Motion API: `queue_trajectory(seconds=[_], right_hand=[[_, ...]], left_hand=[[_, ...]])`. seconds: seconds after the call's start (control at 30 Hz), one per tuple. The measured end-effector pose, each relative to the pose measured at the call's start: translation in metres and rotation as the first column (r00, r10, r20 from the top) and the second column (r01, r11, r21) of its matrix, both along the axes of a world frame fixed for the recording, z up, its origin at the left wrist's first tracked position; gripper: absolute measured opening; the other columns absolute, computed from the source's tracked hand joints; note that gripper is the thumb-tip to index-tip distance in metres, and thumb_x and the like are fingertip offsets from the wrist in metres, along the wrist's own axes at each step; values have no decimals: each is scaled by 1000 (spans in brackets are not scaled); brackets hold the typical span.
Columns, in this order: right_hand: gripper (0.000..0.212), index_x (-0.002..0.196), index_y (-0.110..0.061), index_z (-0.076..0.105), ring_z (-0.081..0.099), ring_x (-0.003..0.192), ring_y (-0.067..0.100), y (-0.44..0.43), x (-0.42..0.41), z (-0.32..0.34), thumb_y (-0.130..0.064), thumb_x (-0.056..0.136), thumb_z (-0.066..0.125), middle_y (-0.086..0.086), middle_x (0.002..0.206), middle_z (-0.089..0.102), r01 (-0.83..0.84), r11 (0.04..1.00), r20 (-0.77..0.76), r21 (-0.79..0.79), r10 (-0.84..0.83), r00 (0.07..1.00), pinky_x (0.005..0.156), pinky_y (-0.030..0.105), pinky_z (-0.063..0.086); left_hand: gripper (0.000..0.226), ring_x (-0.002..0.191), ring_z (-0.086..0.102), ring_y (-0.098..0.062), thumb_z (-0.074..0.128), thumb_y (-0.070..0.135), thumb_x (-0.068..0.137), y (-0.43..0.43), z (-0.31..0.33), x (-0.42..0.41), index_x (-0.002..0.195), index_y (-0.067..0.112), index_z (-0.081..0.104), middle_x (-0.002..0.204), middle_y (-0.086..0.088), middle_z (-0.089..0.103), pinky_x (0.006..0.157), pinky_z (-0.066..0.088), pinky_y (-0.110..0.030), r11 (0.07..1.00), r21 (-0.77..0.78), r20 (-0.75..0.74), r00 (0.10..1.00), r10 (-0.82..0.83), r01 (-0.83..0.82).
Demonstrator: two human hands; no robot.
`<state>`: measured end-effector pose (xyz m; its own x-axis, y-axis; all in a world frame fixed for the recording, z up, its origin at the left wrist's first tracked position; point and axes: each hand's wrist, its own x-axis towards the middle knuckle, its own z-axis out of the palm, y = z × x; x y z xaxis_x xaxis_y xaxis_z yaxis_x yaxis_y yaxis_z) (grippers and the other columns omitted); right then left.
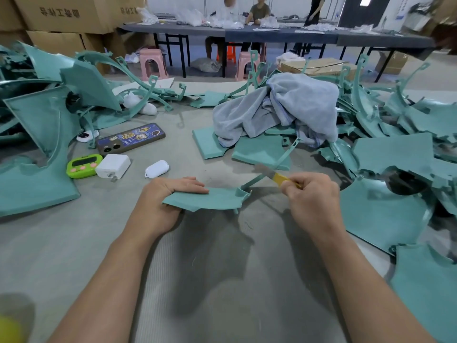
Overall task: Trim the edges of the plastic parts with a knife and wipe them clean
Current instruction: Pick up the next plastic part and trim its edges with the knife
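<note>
1. Your left hand (170, 194) holds a teal plastic part (212, 199) just above the grey table (197, 280), straight fingers on top pinching its left edge.
2. Your right hand (312, 197) is curled tight round the yellow knife (280, 179), blade pointing away toward the part's thin arm at its right corner.
3. You look to be mid-trim on this one piece; wiping has not begun, since the grey cloth (284, 107) lies bunched on parts further back, well apart from both hands.
4. Heaps of teal parts sit left (44, 115) and right (395, 149); which are finished cannot be told.
5. The blade is blurred, so contact with the part is unclear. Your left thumb is hidden beneath the part.
</note>
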<state>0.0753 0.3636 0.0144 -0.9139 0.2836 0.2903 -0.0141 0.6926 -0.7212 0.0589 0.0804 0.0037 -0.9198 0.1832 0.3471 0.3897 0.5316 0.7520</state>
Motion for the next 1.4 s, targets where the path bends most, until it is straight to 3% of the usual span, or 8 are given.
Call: queue_trajectory(seconds=[0.23,0.37,0.53,0.7,0.83,0.97,1.2,1.4], right_hand=[[24,72,-17,72,50,59,23,8,-4,3,-24,92,61,-4,52,55,207,971,-47,117,-203,978,58,35,36],[26,73,-19,73,49,49,12,-2,0,-1,-27,95,61,-4,56,62,-70,995,45,66,67,997,49,36,45],[26,77,-20,69,56,65,25,19,-10,4,-31,96,54,-7,62,60,324,933,-112,154,-309,944,59,33,36],[22,81,-34,76,52,50,12,-4,1,-1,-26,97,63,-10,56,60,-116,986,-11,124,118,993,47,32,43],[29,73,-19,64,47,57,12,22,-10,5,-27,98,54,-8,59,55,344,926,-89,155,-333,939,52,28,29],[29,66,-13,48,40,54,16,18,-4,-1,-25,92,55,-2,52,45,285,958,-193,-33,-285,939,53,31,33],[23,71,-12,68,44,51,17,-3,5,11,-17,91,55,9,58,60,-205,812,-270,-546,62,961,49,30,38],[20,78,-22,69,50,53,22,-28,16,13,-22,94,57,6,62,65,-455,783,-302,-424,352,886,50,34,41]], left_hand=[[61,107,62,13,62,-30,69,2,1,1,94,23,80,98,14,75,96,44,-9,1000,2,-11,1000,3,-3],[63,109,66,0,62,-31,66,1,2,1,92,23,80,98,6,76,98,47,-15,1000,16,-23,1000,12,-12],[65,98,67,11,59,-29,71,4,6,3,86,30,79,94,15,75,92,49,-11,997,48,-3,998,60,-59],[60,101,69,3,61,-26,75,4,10,5,84,30,80,96,7,78,97,51,-18,994,55,43,995,89,-91],[32,71,66,-3,66,-1,76,1,6,2,66,28,76,66,23,68,69,52,-18,975,58,174,963,203,-216],[22,60,63,-24,67,5,51,0,10,0,72,11,69,65,5,71,57,51,-30,868,322,348,900,262,-378],[22,66,75,-16,51,4,97,14,18,7,107,14,68,89,-2,79,50,58,-29,419,804,538,816,-210,-422],[27,62,75,-20,60,7,81,13,27,10,108,3,66,83,-9,78,49,59,-27,214,860,511,766,-390,-464]])
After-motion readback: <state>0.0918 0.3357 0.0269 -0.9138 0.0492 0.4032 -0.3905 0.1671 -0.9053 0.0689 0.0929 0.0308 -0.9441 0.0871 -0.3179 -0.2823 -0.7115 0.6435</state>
